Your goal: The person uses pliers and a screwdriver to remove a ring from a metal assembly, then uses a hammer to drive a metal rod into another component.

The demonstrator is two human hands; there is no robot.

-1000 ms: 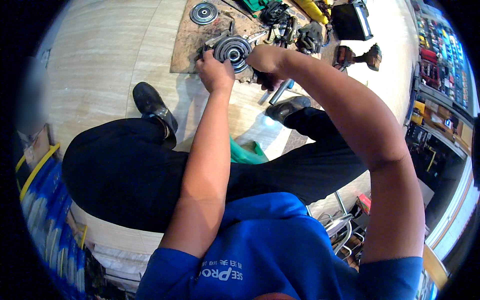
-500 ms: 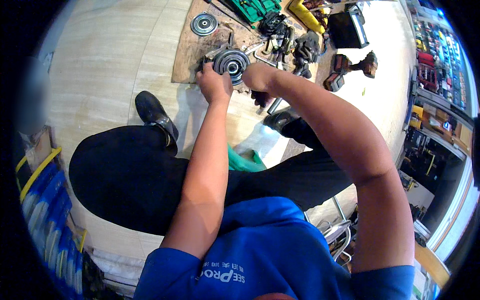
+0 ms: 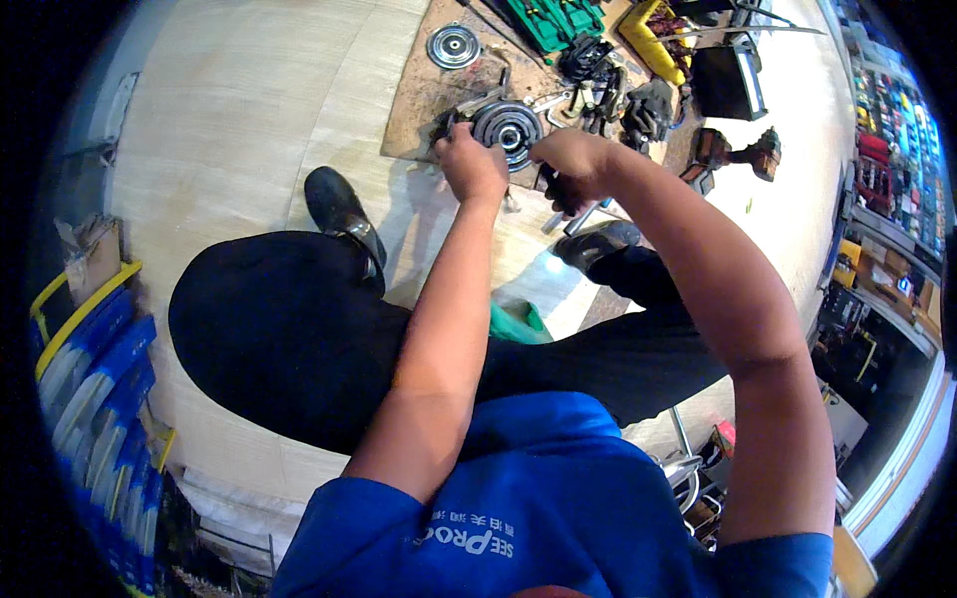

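Observation:
A round metal clutch-like part with ribbed rings lies on a brown board on the floor. My left hand grips its near left edge. My right hand is closed around a dark-handled tool whose metal shaft sticks out below the fist, right beside the part. A second round metal disc lies farther back on the board.
Loose wrenches and dark parts, a green tool tray, a yellow case, a black box and a cordless drill crowd the right. My shoes rest on the pale floor. Blue stacked items stand left.
The view has shifted so the board and part sit slightly lower. Both hands stay on the round part; my right hand has moved a little to the right.

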